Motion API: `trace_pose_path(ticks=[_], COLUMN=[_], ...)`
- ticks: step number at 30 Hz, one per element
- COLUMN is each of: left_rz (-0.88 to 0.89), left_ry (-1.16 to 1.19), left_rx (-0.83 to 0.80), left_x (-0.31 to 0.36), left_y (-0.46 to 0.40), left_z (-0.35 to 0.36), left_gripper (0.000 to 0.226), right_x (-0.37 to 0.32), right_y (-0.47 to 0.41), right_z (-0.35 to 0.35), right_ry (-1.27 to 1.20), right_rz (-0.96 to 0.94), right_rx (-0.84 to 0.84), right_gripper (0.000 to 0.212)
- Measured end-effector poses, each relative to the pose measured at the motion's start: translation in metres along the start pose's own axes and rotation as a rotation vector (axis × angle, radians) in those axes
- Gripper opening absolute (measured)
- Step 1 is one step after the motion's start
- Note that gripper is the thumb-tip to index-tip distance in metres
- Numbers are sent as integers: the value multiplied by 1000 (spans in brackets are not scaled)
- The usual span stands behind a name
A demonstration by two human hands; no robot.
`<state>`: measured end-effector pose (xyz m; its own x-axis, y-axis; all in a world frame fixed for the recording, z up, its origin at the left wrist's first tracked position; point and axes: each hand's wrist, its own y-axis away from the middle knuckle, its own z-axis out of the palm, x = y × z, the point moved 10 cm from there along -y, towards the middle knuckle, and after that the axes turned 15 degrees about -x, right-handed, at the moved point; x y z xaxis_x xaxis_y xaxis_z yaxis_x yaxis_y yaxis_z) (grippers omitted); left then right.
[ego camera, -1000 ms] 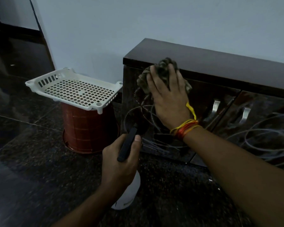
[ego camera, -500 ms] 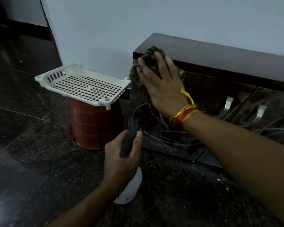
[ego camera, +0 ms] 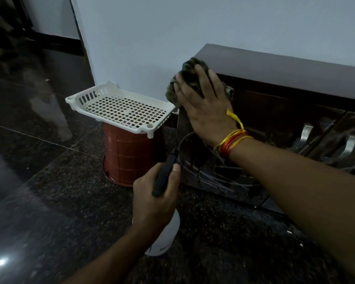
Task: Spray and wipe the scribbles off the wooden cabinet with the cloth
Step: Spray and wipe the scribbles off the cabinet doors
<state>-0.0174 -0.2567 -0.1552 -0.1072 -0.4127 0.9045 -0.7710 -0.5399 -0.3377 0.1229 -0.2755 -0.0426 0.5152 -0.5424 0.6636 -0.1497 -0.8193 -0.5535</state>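
The dark wooden cabinet stands against the wall at the right. White looping scribbles cover the lower part of its left door. My right hand lies flat on a crumpled dark cloth, pressing it against the door's upper left corner. Lower down, my left hand grips a white spray bottle with a black trigger head, its nozzle close to the door's left edge.
A white perforated plastic tray rests on an upturned red bucket just left of the cabinet. Two metal handles sit on the doors at the right. The floor is dark polished stone.
My right hand slid the cloth up and left across the door, from its middle top to the upper left corner. The view shifted left. The left hand kept its hold on the bottle.
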Motion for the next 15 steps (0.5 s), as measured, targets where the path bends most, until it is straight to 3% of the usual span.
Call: trace_pose_path(ticks=[11,15], left_rz=[-12,-37], left_ry=[38,28], left_rx=[17,22], left_x=[6,1], left_y=[6,7], left_z=[-11,-12], left_gripper=[49,46], right_x=[-44,-11], right_y=[52,28], right_z=[33,12], right_ry=[-3,8], right_rz=[-202,-56], right_rx=[-146,-59], right_gripper=[57,56])
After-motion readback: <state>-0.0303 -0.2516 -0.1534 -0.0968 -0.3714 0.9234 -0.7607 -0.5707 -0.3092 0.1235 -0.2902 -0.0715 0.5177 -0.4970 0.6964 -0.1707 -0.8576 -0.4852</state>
